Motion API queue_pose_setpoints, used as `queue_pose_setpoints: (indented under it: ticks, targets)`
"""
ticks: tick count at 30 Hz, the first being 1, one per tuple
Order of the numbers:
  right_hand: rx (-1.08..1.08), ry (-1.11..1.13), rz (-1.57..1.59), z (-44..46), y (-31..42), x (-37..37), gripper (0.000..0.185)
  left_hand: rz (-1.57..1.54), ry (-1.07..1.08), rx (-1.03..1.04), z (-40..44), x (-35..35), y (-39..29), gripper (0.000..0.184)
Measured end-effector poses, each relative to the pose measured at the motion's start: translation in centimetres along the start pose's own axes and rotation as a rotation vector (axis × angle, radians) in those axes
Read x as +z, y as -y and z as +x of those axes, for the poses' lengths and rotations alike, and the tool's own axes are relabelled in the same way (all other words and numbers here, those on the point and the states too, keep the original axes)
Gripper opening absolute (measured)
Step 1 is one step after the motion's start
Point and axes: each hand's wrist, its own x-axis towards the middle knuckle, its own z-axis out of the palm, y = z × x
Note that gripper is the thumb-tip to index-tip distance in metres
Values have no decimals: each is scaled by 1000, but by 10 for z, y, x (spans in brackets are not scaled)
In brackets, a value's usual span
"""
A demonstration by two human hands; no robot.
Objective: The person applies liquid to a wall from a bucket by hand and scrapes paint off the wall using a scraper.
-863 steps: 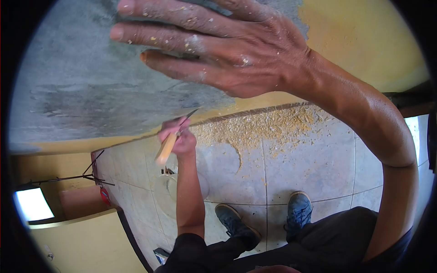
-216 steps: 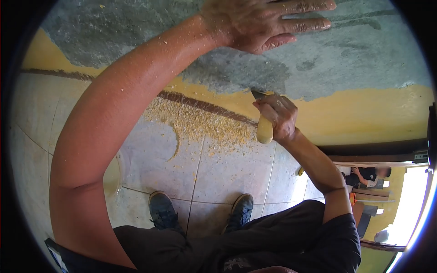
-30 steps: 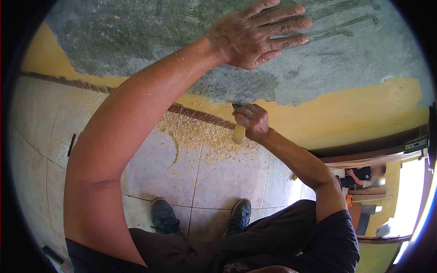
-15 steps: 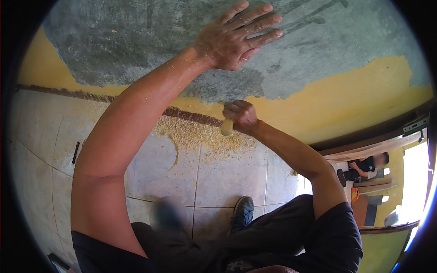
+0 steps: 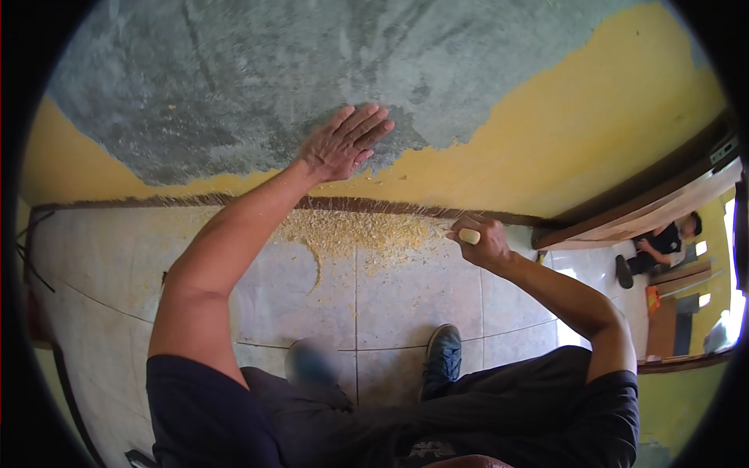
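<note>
no lettering or number that could be read, a pale print (image 5: 431, 450) that showed on the wearer's dark shirt (image 5: 214, 413), too dim and foreshortened to make out

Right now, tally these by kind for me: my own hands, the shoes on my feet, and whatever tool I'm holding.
Hands: 2, the left hand and the right hand
Shoes: 2, the left shoe, blurred, and the right shoe
Tools held: 1, the pale-handled tool
Total: 5
</note>
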Motion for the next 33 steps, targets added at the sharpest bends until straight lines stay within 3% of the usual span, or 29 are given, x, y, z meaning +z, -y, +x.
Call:
queue_pose_setpoints:
  ticks: [4,6,7,9,10,12,16,20,22,26,29,32,33]
  targets:
    - [-124,-57,125,-12,2,-16,16,50,90,169,-30,50,-33,86]
    - [-138,-111,176,-9,0,-21,16,229,404,216,-66,56,-57,83]
    - [-102,-95,189,-9,0,-22,16,237,425,233,-64,38,-61,83]
    - [-25,-80,248,-9,-4,-19,12,-162,1139,479,-46,2,-65,73]
    - [-32,-87,267,-8,-7,-18,12,-153,1159,478,-49,-5,-66,73]
    - [-27,-108,374,-3,-12,-16,11,-366,930,343,-54,-20,-58,71]
    - [-60,-131,421,17,-25,1,10,-301,881,245,-37,-74,-37,72]
    - [-71,-100,468,50,-25,6,12,2,242,214,6,-100,13,73]
    - [-193,-230,542,71,-25,-3,11,-1,32,136,48,-120,45,70]
    - [-266,-352,384,99,-23,-26,16,131,-321,-144,100,-127,93,65]
    - [-312,-330,277,107,-25,-26,20,312,-471,-319,108,-102,101,59]
    - [-404,-315,131,109,-17,-23,17,344,-408,-380,104,-101,94,60]
    - [-467,-323,56,113,-14,-21,13,313,-517,-312,104,-95,100,57]
